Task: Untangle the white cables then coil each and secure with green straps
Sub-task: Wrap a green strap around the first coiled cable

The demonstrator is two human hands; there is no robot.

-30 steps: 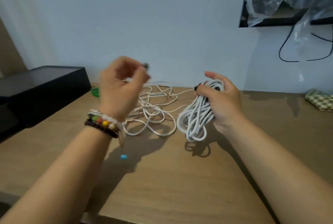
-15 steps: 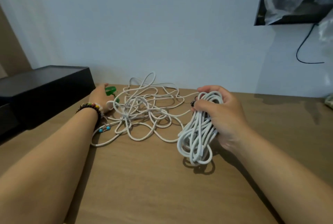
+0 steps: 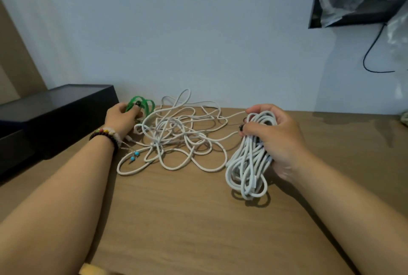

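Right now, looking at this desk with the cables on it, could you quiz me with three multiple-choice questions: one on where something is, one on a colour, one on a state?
1. Where are the green straps?
A. At the far left of the table, by the black box
B. Beside the right hand
C. At the near table edge

2. What colour is the box on the left?
A. White
B. Black
C. Red

3. What state is the cable bundle in the right hand?
A. Spread flat on the table
B. Coiled in loops, held in the hand's grip, no strap on it
C. Already tied with a green strap

Answers:
1. A, the left hand reaches them there, beyond the loose tangle.
2. B, its top and sides look black.
3. B, fingers curl round the loops and no green shows on them.
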